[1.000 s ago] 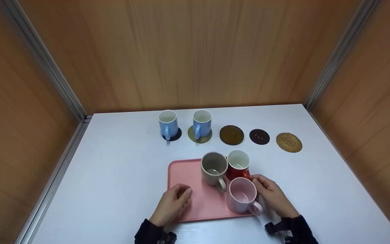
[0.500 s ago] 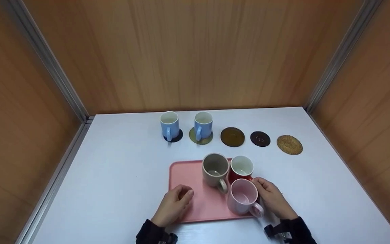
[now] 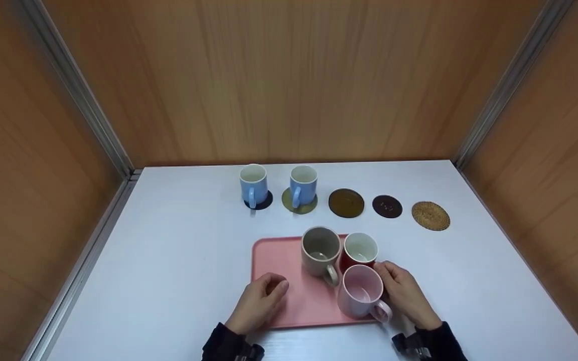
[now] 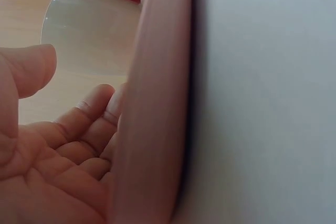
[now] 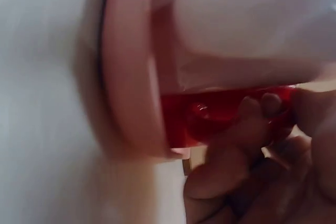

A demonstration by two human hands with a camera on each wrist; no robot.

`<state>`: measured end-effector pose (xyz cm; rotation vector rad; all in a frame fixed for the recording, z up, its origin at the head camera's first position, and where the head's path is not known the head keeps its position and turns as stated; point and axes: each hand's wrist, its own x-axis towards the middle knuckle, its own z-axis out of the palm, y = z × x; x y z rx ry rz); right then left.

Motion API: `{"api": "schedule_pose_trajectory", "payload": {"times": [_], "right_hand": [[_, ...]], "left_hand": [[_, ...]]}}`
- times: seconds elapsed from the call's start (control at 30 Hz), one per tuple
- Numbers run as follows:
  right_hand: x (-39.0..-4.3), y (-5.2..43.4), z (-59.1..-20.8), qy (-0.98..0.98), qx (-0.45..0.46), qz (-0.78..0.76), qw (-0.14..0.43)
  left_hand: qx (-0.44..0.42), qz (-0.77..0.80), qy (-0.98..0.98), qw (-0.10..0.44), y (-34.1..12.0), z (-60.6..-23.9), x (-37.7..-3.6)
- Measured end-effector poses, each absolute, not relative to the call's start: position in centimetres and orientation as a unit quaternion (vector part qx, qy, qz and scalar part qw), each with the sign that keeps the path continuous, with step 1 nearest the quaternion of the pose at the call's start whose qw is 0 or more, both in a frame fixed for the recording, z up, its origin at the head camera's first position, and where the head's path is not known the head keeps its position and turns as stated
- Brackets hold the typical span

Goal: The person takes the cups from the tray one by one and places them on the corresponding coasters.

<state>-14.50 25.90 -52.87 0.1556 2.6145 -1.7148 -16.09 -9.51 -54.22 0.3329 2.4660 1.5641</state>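
My right hand (image 3: 405, 293) holds the handle of a red mug (image 3: 353, 261) with a white inside; in the right wrist view its fingers (image 5: 231, 161) curl round the red handle (image 5: 207, 124). That mug stands at the right of a pink tray (image 3: 279, 245), partly hidden behind a pink mug (image 3: 362, 291). To its left is a grey mug (image 3: 314, 263), handle toward me. My left hand (image 3: 256, 303) lies over the tray's left edge, fingers loosely bent and holding nothing. In the left wrist view the grey mug (image 4: 89, 30) stands beyond the left thumb (image 4: 37, 69).
Behind the tray, two light blue mugs stand: the left mug (image 3: 253, 185) on a dark coaster (image 3: 265, 201), the right mug (image 3: 303, 185) on an olive coaster (image 3: 309, 206). Rightward lie a brown coaster (image 3: 346, 203), a dark coaster (image 3: 387, 206) and a woven coaster (image 3: 430, 215). Wooden walls surround the table.
The red mug has shifted toward me and slightly right, closer to the pink mug, with my right hand at its handle. The left hand has stayed in place; the head view has shifted slightly.
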Motion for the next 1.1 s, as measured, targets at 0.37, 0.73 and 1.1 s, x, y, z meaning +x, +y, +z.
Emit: {"api": "schedule_pose_trajectory", "payload": {"times": [0.37, 0.73, 1.1], "right_hand": [[-14.3, 26.6, -51.6, 0.816, 0.052, -0.571, 0.076], [-14.3, 26.6, -51.8, 0.778, 0.068, -0.619, 0.081], [-14.4, 27.5, -50.9, 0.735, 0.078, -0.672, 0.051]], "left_hand": [[0.109, 0.518, 0.842, 0.102, -9.3, -54.2, -16.3], [0.093, 0.522, 0.840, 0.116, -9.2, -54.2, -16.1], [0.111, 0.513, 0.844, 0.110, -9.3, -54.4, -16.2]]}}
